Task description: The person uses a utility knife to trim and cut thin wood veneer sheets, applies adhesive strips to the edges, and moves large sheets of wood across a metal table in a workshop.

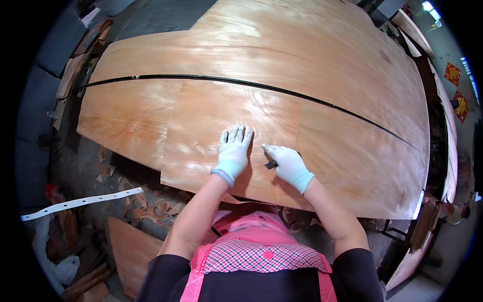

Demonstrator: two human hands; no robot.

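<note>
A large sheet of thin wood veneer (221, 103) lies in front of me, with visible joints between its pieces. On it my left hand (234, 151), in a white and pale blue glove, rests flat with the fingers stretched out. To its right my right hand (287, 163), gloved the same way, is closed around a small black tool (271, 164). Only a short end of that tool shows beside the fingers, so its exact kind is hidden. The index finger points toward the left hand, and the two hands are apart.
A long thin black strip (241, 82) crosses the veneer beyond my hands. Veneer scraps (151, 206) litter the floor at left, near a white perforated strip (83, 202). A loose wood panel (132, 251) leans at lower left. More sheets (449, 131) stand at right.
</note>
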